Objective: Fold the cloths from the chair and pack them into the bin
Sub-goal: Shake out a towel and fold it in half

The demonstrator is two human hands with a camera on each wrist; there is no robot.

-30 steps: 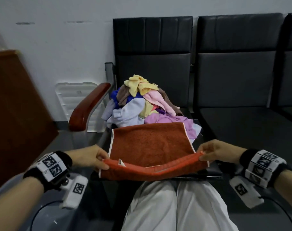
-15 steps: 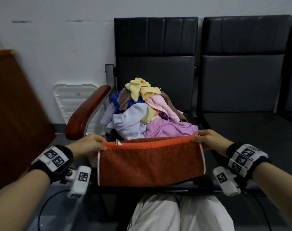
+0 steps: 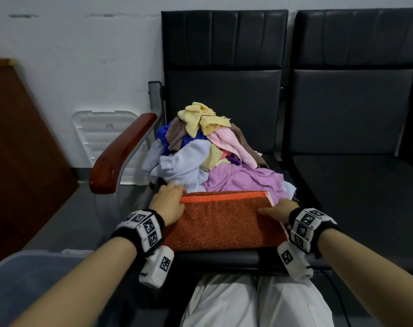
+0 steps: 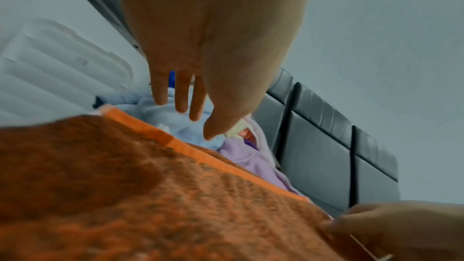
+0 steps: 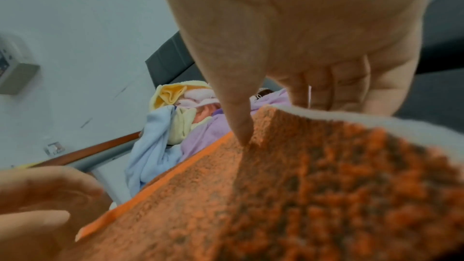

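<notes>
An orange cloth (image 3: 224, 223) lies folded in half across the front of the black chair seat (image 3: 219, 257). Its bright hem runs along the far side. My left hand (image 3: 170, 201) rests at the cloth's far left corner, and in the left wrist view its fingers (image 4: 182, 94) are straight over a pale blue cloth. My right hand (image 3: 276, 210) pinches the right edge, with the thumb (image 5: 238, 122) on top and the other fingers behind the raised white-trimmed edge. A pile of loose cloths (image 3: 200, 149) in yellow, pink, blue and lilac fills the seat behind.
A translucent bin (image 3: 24, 267) stands low on the left by my left forearm. Its white lid (image 3: 101, 138) leans on the wall. A red-brown armrest (image 3: 120, 152) borders the seat on the left. A second black chair (image 3: 354, 197) stands to the right, and a brown panel (image 3: 17, 149) to the left.
Both hands carried the near edge of the orange cloth up and over to the far edge, folding it in half. The left hand has let go and straightened its fingers.
</notes>
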